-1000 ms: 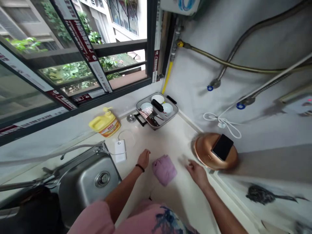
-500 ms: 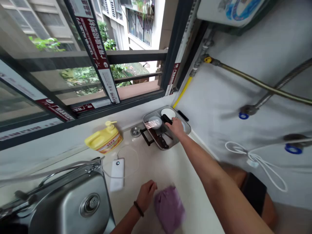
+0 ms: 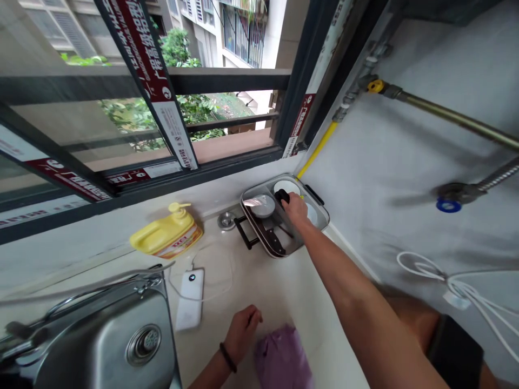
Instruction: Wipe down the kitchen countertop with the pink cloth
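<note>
My right hand [image 3: 297, 209] reaches into a metal tray [image 3: 324, 219] against the wall, its fingers closed on a black handle [image 3: 282, 195]. What the handle belongs to is partly hidden. Inside the tray are a bowl [image 3: 265, 208] with a shiny wrapper [image 3: 252, 202] on it, a white plate [image 3: 291, 187] and a dark-handled knife [image 3: 276, 243]. Over the counter, my left hand [image 3: 244, 328] has its fingers curled in, with nothing visible in them. Just right of it lies a purple cloth [image 3: 283, 359].
A yellow pump bottle [image 3: 172, 232] lies left of the tray, by a round metal drain fitting [image 3: 226, 220]. A white power bank [image 3: 190, 297] with a cable lies beside the steel sink [image 3: 101, 346]. A yellow pipe [image 3: 318, 148] runs up the right wall.
The view has shifted and come slightly closer to the tray. My right hand stays at the black handle, and my left hand keeps its place near the cloth.
</note>
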`<state>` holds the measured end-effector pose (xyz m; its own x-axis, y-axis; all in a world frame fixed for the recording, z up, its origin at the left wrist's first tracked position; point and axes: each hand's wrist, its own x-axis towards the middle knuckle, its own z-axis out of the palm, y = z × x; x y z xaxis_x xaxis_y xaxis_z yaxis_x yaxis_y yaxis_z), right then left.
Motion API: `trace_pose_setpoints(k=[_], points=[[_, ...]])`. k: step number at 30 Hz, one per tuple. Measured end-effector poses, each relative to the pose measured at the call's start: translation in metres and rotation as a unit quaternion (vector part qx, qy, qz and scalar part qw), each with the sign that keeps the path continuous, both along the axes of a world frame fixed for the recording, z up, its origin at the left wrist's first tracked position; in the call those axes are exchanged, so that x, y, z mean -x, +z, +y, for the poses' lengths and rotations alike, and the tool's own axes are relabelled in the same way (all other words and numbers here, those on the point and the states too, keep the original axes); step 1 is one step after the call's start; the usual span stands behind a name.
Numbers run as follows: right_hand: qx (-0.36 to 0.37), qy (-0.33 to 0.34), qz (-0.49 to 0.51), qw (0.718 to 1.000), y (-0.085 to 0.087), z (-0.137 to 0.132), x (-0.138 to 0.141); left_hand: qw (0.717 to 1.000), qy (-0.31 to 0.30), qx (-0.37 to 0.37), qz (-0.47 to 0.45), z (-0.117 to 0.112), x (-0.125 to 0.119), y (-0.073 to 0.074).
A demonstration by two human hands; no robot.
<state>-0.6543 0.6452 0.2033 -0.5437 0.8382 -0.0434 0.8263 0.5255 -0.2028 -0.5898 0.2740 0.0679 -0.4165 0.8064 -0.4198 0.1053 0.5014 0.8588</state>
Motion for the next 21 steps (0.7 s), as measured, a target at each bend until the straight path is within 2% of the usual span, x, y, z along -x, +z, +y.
trace_pose_setpoints(k=[5, 8, 11, 14, 16, 21], points=[[-0.027, -0.001, 0.036, 0.999, 0.020, 0.007, -0.018, 0.998, 0.041, -0.042, 0.039, 0.020, 0.024, 0.026], [-0.055, 0.001, 0.065, 0.996, 0.031, -0.001, -0.050, 0.988, 0.108, -0.078, 0.083, 0.040, 0.051, 0.045], [-0.077, 0.000, 0.112, 0.991, 0.035, -0.021, -0.094, 0.968, 0.174, -0.112, 0.144, 0.067, 0.085, 0.063], [-0.074, 0.004, 0.164, 0.984, 0.030, -0.048, -0.138, 0.947, 0.216, -0.121, 0.204, 0.103, 0.122, 0.079], [-0.059, 0.002, 0.190, 0.980, 0.023, -0.067, -0.162, 0.939, 0.221, -0.113, 0.239, 0.130, 0.144, 0.088], [-0.001, -0.024, 0.230, 0.973, 0.000, -0.111, -0.205, 0.936, 0.164, -0.056, 0.306, 0.208, 0.183, 0.106]])
